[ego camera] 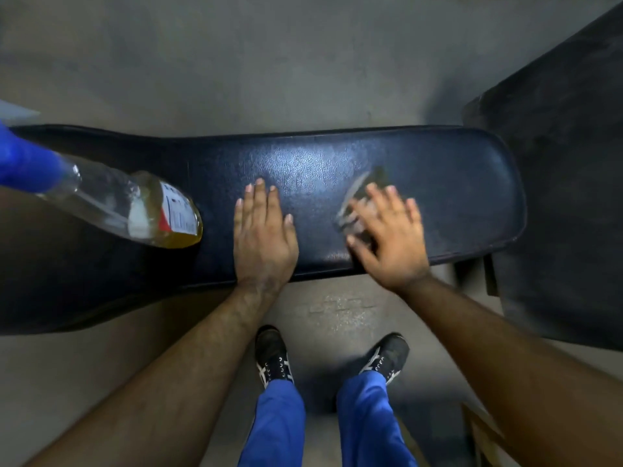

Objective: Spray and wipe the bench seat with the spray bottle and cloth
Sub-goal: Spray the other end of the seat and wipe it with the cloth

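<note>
A dark blue padded bench seat (455, 183) runs left to right in the head view. My left hand (263, 237) lies flat on its middle, fingers together, holding nothing. My right hand (387, 234) presses with spread fingers on a grey cloth (360, 193), which is blurred with motion and mostly hidden under the palm. A clear spray bottle (141, 203) with a blue top and yellowish liquid stands on the left part of the seat, apart from both hands.
Grey concrete floor (236, 62) lies beyond and in front of the bench. A dark upholstered block (566, 197) stands close at the right end. My feet in dark shoes (273, 355) and blue trousers stand just in front of the bench.
</note>
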A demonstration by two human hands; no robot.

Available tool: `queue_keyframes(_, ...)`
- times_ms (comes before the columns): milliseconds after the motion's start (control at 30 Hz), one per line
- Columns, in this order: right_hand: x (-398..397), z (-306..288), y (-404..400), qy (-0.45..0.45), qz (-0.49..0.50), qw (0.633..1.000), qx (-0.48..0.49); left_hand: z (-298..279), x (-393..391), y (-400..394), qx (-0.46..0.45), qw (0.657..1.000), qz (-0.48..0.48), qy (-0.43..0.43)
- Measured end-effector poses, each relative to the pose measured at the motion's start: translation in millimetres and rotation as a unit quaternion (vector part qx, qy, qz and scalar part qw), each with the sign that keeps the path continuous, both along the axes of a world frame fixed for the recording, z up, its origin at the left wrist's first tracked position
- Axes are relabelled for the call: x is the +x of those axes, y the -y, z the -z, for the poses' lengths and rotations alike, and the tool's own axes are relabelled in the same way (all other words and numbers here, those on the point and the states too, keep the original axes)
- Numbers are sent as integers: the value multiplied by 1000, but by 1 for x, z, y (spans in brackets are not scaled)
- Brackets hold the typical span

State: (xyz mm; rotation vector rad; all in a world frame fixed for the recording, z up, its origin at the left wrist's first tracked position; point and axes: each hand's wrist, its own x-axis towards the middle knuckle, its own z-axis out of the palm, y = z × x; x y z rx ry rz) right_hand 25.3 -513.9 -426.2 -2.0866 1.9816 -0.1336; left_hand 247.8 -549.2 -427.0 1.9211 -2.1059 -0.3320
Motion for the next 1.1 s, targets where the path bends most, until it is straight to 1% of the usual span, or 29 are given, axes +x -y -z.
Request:
queue_keyframes(33,14,1,-1,-4,125,992,-4,-1,4,-2,1,1000,3,-27)
queue_keyframes(67,39,3,-8,0,190,982,-8,-4,8,-6,-4,999,3,-47)
queue_keyframes(100,67,2,-20,2,172,985,-22,-7,13,-13,-14,999,-5,-52)
queue_keyframes(167,96,0,-45,17,-41,999,-29,-11,24,-25,-33,999,-23,-26)
queue_keyframes(200,86,-1,-45,18,-147,989,-23,-10,29,-29,-37,999,-29,-12)
queue_keyframes(233,71,0,-34,12,-207,977,-39,-8,34,-32,-40,999,-32,-3)
queue_keyframes(267,59,0,-17,-1,-206,977,-48,-4,38,-33,-41,999,-30,5)
queue_keyframes(300,52,2,1,-10,-137,989,-51,0,42,-33,-40,999,-27,15)
queue_keyframes(333,51,0,17,1,-13,999,-31,2,44,-31,-39,999,-19,24)
queue_keyframes(367,60,0,25,6,112,994,-8,3,44,-29,-38,999,-10,27)
queue_keyframes(400,76,-1,24,6,154,988,3,3,45,-26,-39,999,-4,27)
queue_keyframes(433,93,-3,20,9,99,995,-3,1,45,-22,-43,999,-2,27)
queue_keyframes(467,103,-4,10,20,-15,1000,1,0,45,-18,-45,999,-2,26)
queue_keyframes(500,101,-4,3,31,-139,990,9,0,45,-13,-41,999,-2,29)
queue_keyframes(533,89,-4,7,39,-224,974,11,1,47,-10,-35,999,0,37)
queue_keyframes(567,77,-4,19,32,-242,970,-5,2,48,-10,-30,998,2,46)
queue_keyframes(600,68,-2,35,27,-194,981,-11,4,47,-11,-29,998,5,53)
queue_keyframes(633,65,-2,54,36,-87,996,-3,5,47,-11,-31,998,4,57)
queue_keyframes(667,71,-2,69,54,32,998,19,5,46,-11,-32,998,2,57)
queue_keyframes(700,87,-5,77,64,108,991,34,6,46,-12,-31,998,0,57)
queue_keyframes(733,106,-7,79,63,100,992,34,6,47,-12,-31,998,-1,57)
queue_keyframes(800,124,-7,73,69,-60,996,23,6,46,-11,-28,998,6,60)
queue_keyframes(833,118,-7,75,81,-137,987,19,7,45,-11,-25,998,8,61)
queue_keyframes(867,110,-7,85,88,-164,983,7,7,46,-11,-25,998,6,62)
queue_keyframes(900,103,-6,99,84,-132,988,2,8,46,-11,-26,998,3,61)
queue_keyframes(967,107,-3,123,74,21,997,23,8,46,-11,-27,998,-3,59)
queue_keyframes(1000,117,-3,126,68,55,996,33,7,46,-11,-26,998,-3,58)
queue_keyframes(1033,127,-5,123,62,16,998,23,6,45,-11,-25,998,-1,56)
queue_keyframes(1100,129,-4,115,72,-138,988,-1,2,45,-9,-14,999,1,53)
